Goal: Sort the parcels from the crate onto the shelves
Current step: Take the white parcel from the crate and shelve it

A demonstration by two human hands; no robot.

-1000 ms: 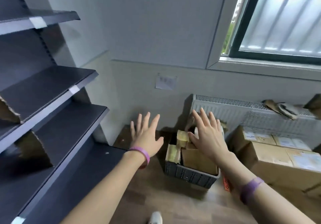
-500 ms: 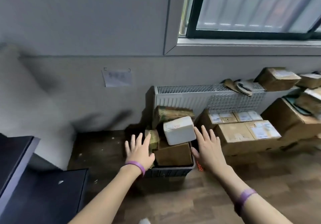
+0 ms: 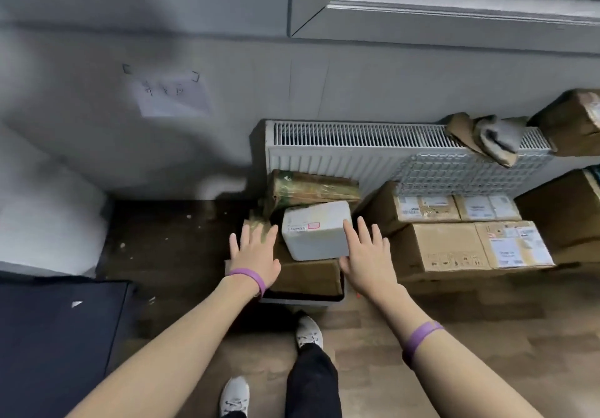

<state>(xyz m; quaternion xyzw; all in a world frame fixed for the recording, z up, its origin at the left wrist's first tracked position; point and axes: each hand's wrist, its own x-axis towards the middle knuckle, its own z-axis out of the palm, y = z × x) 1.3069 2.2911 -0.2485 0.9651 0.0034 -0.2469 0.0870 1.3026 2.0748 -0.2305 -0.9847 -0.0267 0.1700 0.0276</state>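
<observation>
The white parcel [image 3: 316, 231] lies on top of the pile in the crate [image 3: 302, 299], between our two hands, with its long axis running roughly left to right. Our right hand [image 3: 365, 260] is nearer, its spread fingers [image 3: 349, 232] apparently touching the parcel's right end. Our left hand [image 3: 255, 253], fingers likewise spread and holding nothing, is just beside the left end. We judge that the next move is a two-handed clamp across the ends.

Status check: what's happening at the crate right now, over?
Both hands open, left hand and right hand either side of white parcel. Parcel atop the crate pile, not gripped yet. Green-wrapped parcel tight behind it.
</observation>
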